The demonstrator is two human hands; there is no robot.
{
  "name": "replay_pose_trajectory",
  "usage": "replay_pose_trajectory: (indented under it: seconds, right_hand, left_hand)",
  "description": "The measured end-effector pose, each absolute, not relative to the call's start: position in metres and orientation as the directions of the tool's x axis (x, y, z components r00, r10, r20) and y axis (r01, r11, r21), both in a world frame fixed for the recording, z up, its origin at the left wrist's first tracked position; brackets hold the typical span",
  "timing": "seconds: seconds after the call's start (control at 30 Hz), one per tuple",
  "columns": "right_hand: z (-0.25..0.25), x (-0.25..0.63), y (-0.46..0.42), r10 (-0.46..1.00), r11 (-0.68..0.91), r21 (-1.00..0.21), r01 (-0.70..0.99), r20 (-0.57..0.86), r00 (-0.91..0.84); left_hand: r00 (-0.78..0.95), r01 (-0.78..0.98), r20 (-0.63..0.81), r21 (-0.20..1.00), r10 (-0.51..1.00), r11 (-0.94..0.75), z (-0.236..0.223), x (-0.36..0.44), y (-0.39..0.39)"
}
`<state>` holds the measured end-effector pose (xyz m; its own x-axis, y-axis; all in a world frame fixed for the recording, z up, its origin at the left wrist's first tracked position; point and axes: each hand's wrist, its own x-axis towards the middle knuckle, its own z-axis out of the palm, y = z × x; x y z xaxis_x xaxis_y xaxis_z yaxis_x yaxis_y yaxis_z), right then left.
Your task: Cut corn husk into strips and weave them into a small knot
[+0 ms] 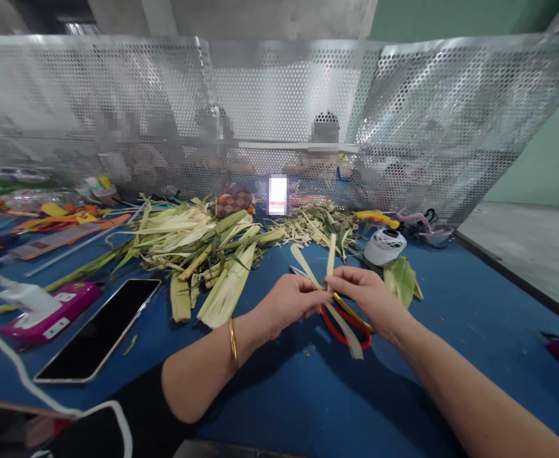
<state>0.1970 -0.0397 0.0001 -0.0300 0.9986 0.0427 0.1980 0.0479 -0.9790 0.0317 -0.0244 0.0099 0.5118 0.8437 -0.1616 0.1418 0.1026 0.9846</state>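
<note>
My left hand (291, 302) and my right hand (370, 292) meet above the blue table, both closed, fingertips pinching crossed strips of pale corn husk (352, 337). Two strip ends point up and away from the fingers, and one hangs down toward me. Just under the hands are scissors (366, 342) with red and yellow handles, their blade tip showing left of the strips. Whether the scissors lie on the table or touch a hand I cannot tell. Behind my right hand stands a white spool of thread (384, 247), with a green husk piece (400, 280) beside it.
A large husk heap (179, 235) lies left of centre, and scraps (318, 222) lie beyond the hands. A black-screened phone (100, 331) and a magenta power strip (53, 318) with a white cable are at left. A perforated metal screen (284, 83) closes the far side; people sit behind it.
</note>
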Motion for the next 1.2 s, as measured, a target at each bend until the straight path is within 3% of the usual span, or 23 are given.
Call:
replay_pose_trajectory:
  seconds: [0.17,0.3,0.43,0.5,0.57,0.7,0.77,0.87,1.03,1.2]
  right_hand:
    - [-0.016,0.192,-0.037,0.985,0.094,-0.967,0.237,0.126,0.120]
    - [-0.018,0.195,-0.034,0.956,0.148,-0.917,0.371,0.229,0.184]
    - [-0.002,0.199,-0.043,0.801,0.267,-0.690,0.672,0.547,0.243]
    - [0.005,0.197,-0.050,0.730,0.330,-0.548,0.768,0.664,0.161]
    - [0.005,0.191,-0.055,0.784,0.376,-0.506,0.776,0.620,0.025]
    - [-0.010,0.176,-0.056,0.943,0.284,-0.628,0.724,0.320,-0.092]
    - [-0.015,0.171,-0.054,0.966,0.237,-0.689,0.684,0.244,-0.089]
    - [-0.016,0.170,-0.053,0.961,0.265,-0.716,0.646,0.253,-0.114]
    - [-0.011,0.173,-0.053,0.920,0.388,-0.653,0.650,0.312,-0.235]
    - [-0.005,0.178,-0.057,0.865,0.488,-0.497,0.718,0.384,-0.322]
  left_hand:
    - [0.501,0.129,-0.146,0.987,0.853,0.093,0.003,0.034,-0.023]
    - [0.489,0.056,-0.196,0.980,0.850,0.193,-0.001,0.034,-0.020]
    - [0.477,-0.079,-0.223,0.952,0.850,0.295,0.004,0.030,-0.016]
    - [0.464,-0.140,-0.206,0.943,0.862,0.301,0.005,0.028,-0.014]
    - [0.452,-0.193,-0.178,0.937,0.874,0.291,0.005,0.028,-0.013]
    - [0.406,-0.254,-0.161,0.926,0.900,0.280,0.003,0.032,-0.012]
    - [0.385,-0.271,-0.177,0.916,0.906,0.294,0.002,0.033,-0.013]
    - [0.380,-0.299,-0.178,0.905,0.908,0.302,0.001,0.034,-0.014]
    - [0.370,-0.334,-0.154,0.898,0.916,0.286,-0.003,0.035,-0.014]
    - [0.375,-0.310,-0.157,0.908,0.914,0.283,-0.001,0.034,-0.013]
